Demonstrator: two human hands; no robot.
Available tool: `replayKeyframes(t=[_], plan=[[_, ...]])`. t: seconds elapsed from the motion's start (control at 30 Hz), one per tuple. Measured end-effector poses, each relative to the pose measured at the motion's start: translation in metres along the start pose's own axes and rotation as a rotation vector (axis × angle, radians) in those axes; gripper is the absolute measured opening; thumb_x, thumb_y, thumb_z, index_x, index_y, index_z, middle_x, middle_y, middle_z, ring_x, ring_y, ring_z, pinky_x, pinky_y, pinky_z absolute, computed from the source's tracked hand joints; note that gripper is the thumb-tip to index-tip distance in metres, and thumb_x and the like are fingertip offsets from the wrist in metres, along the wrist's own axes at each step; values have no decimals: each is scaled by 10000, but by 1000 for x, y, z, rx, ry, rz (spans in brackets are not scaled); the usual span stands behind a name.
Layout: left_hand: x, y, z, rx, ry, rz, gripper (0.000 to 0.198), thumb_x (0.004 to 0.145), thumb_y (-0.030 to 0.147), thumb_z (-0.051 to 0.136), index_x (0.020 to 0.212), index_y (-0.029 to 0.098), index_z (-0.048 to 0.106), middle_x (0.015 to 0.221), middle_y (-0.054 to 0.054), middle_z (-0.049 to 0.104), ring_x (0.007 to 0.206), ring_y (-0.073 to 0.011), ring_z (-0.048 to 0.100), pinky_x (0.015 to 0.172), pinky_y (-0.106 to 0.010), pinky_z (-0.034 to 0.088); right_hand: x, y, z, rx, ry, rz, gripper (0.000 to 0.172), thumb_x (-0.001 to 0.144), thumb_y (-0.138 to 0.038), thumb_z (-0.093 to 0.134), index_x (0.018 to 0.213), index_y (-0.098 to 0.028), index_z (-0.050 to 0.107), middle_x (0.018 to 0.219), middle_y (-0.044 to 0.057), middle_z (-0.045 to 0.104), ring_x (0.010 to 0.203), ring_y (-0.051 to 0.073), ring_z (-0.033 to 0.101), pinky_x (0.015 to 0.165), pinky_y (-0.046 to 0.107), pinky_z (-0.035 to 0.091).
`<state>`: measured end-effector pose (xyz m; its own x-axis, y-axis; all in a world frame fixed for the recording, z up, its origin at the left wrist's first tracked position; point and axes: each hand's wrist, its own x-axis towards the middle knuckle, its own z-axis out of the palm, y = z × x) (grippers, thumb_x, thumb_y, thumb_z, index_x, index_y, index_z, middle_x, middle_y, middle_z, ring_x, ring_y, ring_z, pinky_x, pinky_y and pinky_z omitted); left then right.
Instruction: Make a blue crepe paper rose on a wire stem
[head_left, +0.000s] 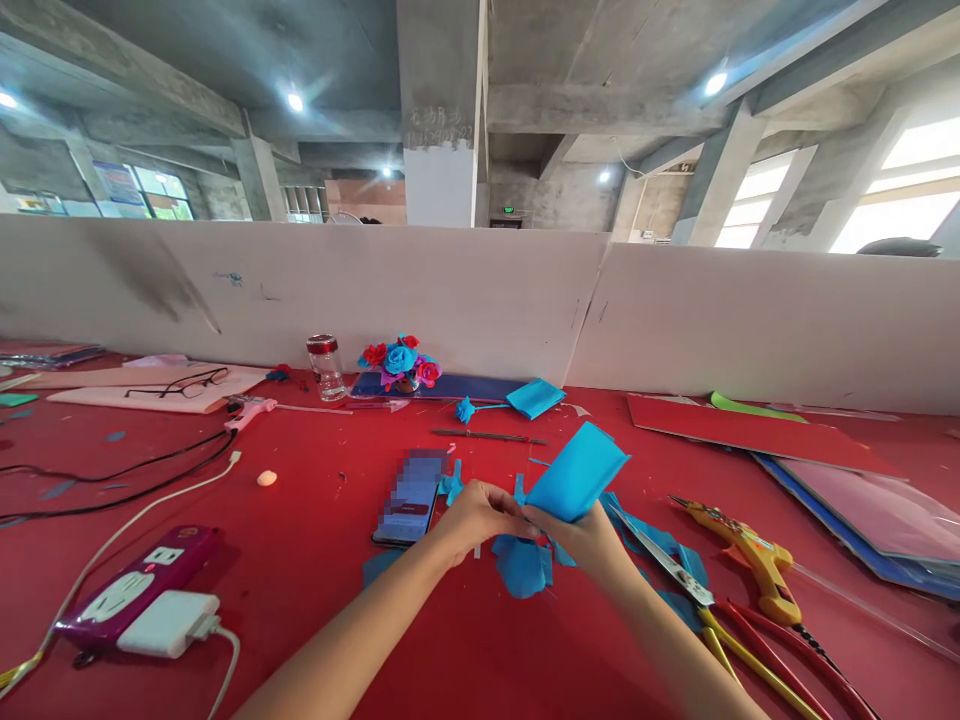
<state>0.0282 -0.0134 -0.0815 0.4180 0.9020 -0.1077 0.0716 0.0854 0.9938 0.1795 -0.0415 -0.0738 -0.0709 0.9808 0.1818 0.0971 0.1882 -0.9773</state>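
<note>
A folded piece of blue crepe paper (579, 470) stands tilted up in my right hand (581, 530), whose thumb and fingers are closed on its lower part. My left hand (480, 515) is closed too, its fingertips pinching at the paper's lower left corner, close to the right thumb. Cut blue crepe paper pieces (523, 567) lie on the red table (480, 650) just under both hands. To the left of my left hand lies a phone (409, 500). Scissors (675, 572) with long blades rest right of my right hand, partly over more blue scraps.
A yellow hot glue gun (750, 555) and colored sheets (862, 500) lie at right. Farther back are a paper flower arrangement (401, 362), a glass bottle (326, 368) and a blue flower (465, 410) on a stem. A purple power strip (142, 585) with cables occupies the left.
</note>
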Motion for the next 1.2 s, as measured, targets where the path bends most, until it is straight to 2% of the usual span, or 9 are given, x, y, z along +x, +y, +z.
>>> replayKeyframes(t=[0.2,0.33,0.43,0.6,0.77,0.93,1.03,1.13,1.2], plan=[[-5,7,0,23,-53,65,233,588,349,681,714,156,710,657,-35,654,627,-144,535,600,-253,374,2,-2,-4,45,78,68,282,580,-394,705,575,-156,555,516,-10,561,466,124,498,430,249,398],[-5,7,1,-2,-53,112,263,618,347,663,788,152,711,701,-51,673,653,-161,561,630,-265,404,-1,-9,-2,68,139,53,311,556,-408,713,532,-162,525,485,-24,526,444,107,470,412,236,378],[-3,5,1,-11,-61,126,245,601,336,681,759,152,711,693,-52,675,665,-166,572,646,-266,415,-2,-10,0,24,130,45,309,586,-406,692,523,-161,514,469,-29,502,432,95,442,399,227,355],[0,2,0,-6,-28,82,237,530,339,727,652,139,694,592,-27,637,561,-124,526,566,-243,389,1,-5,-3,-56,116,-18,319,605,-383,677,497,-163,472,469,-36,463,440,83,400,406,224,327],[-1,1,1,-6,-16,58,244,510,334,739,607,124,662,566,-11,599,543,-105,497,546,-231,365,1,-1,-7,-115,83,-24,336,630,-379,657,482,-171,439,462,-45,431,439,76,360,402,219,307],[-5,5,1,10,-94,101,263,602,366,684,733,137,683,634,-16,616,590,-112,504,564,-226,362,3,3,-7,-128,87,-39,325,646,-412,637,512,-166,472,488,-30,449,467,94,393,423,230,337],[-6,7,0,44,-134,107,300,635,421,646,722,137,692,616,-17,612,584,-119,500,565,-235,365,4,4,-7,-121,128,-48,356,622,-421,650,489,-173,434,483,-33,425,463,92,380,418,228,333],[-4,6,0,36,-98,125,335,634,445,642,749,136,699,643,-29,625,624,-139,517,600,-250,385,4,2,-7,-107,125,-59,360,633,-418,640,488,-178,413,472,-44,393,444,79,347,405,220,307],[-2,4,0,14,-42,145,342,640,442,639,776,134,702,661,-36,634,660,-151,528,634,-260,396,3,2,-8,-130,54,-65,336,645,-400,633,498,-175,430,459,-54,368,426,68,312,394,213,276]])
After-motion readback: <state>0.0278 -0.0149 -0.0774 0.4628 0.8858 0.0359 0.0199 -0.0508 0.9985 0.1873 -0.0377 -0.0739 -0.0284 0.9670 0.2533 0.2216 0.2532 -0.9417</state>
